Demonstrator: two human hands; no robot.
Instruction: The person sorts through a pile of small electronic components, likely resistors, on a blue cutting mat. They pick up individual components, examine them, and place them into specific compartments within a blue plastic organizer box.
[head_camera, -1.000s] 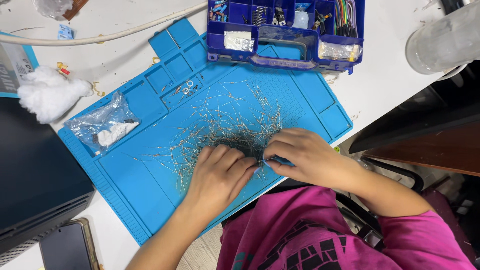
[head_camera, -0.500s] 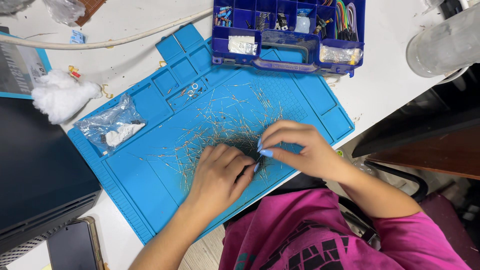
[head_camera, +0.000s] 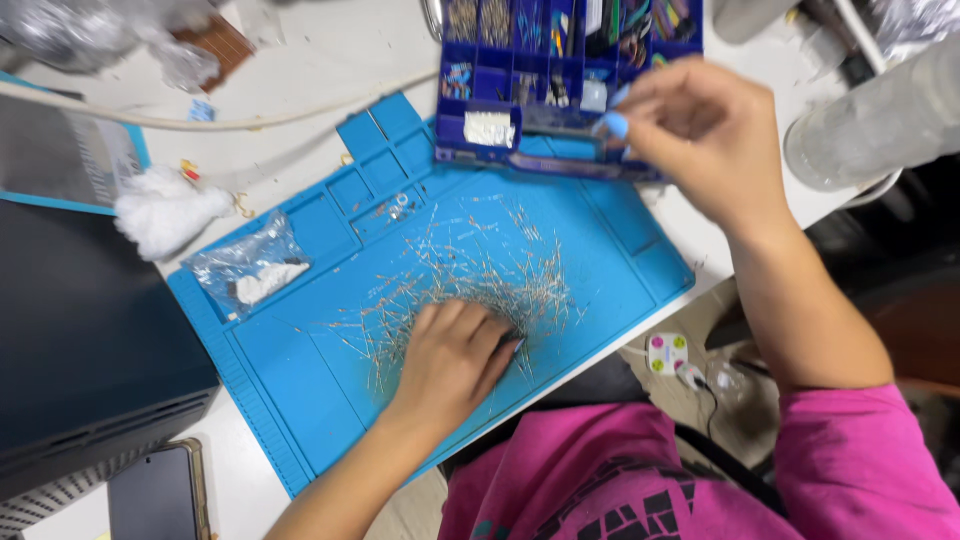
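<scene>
A loose pile of thin wire-leaded resistors (head_camera: 480, 265) is spread over the middle of a blue work mat (head_camera: 300, 365). My left hand (head_camera: 450, 365) lies palm down on the near edge of the pile, fingers bent over the leads; what is under them is hidden. My right hand (head_camera: 700, 130) is raised over the right end of a dark blue compartment box (head_camera: 500, 80) at the mat's far edge. Its thumb and forefinger are pinched on a thin resistor that barely shows in the motion blur.
A clear plastic bag (head_camera: 245, 265) lies on the mat's left. A white cotton wad (head_camera: 165, 215), a white cable (head_camera: 250, 120), a black case (head_camera: 80, 340) and a phone (head_camera: 150, 495) sit further left. A clear cylindrical container (head_camera: 880, 120) stands at right, near the table edge.
My right hand left the pile, where it pinched a lead beside my left hand, and rose away to the compartment box. The left hand stayed on the pile. The view shifted.
</scene>
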